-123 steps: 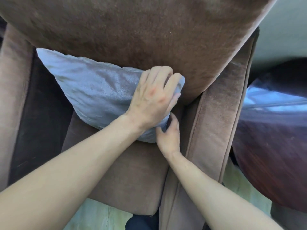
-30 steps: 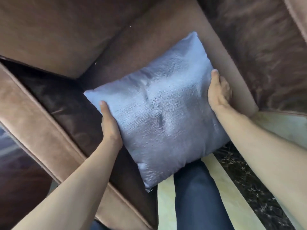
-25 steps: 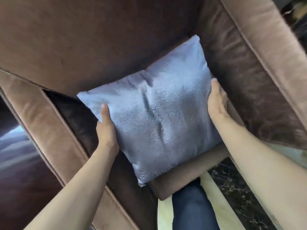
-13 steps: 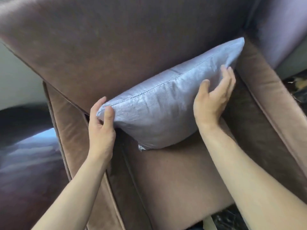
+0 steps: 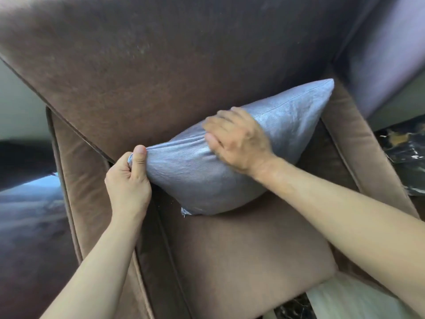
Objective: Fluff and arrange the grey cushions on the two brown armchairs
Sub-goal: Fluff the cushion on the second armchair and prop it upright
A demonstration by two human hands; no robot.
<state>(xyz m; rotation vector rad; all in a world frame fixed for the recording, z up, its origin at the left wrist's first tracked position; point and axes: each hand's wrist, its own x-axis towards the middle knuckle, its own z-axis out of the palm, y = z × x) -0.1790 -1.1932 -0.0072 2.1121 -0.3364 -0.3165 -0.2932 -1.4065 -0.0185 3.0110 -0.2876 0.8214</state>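
A shiny grey cushion (image 5: 200, 178) stands on edge on the seat of a brown armchair (image 5: 241, 256) and leans against the backrest (image 5: 161, 54). My left hand (image 5: 128, 183) pinches the cushion's left top corner between thumb and fingers. My right hand (image 5: 239, 139), blurred by motion, lies flat with spread fingers on the cushion's top edge near its middle. The cushion's right corner (image 5: 322, 88) points up toward the right armrest.
The left armrest (image 5: 76, 180) and right armrest (image 5: 358, 143) flank the seat. A dark glossy wooden table (image 5: 27, 226) sits left of the chair. Dark marble floor (image 5: 404, 153) shows at the right, pale floor (image 5: 340, 300) at the bottom.
The cushion went from held in the air to standing against the backrest. My left hand closed on its left corner, and my right hand moved left along the top edge.
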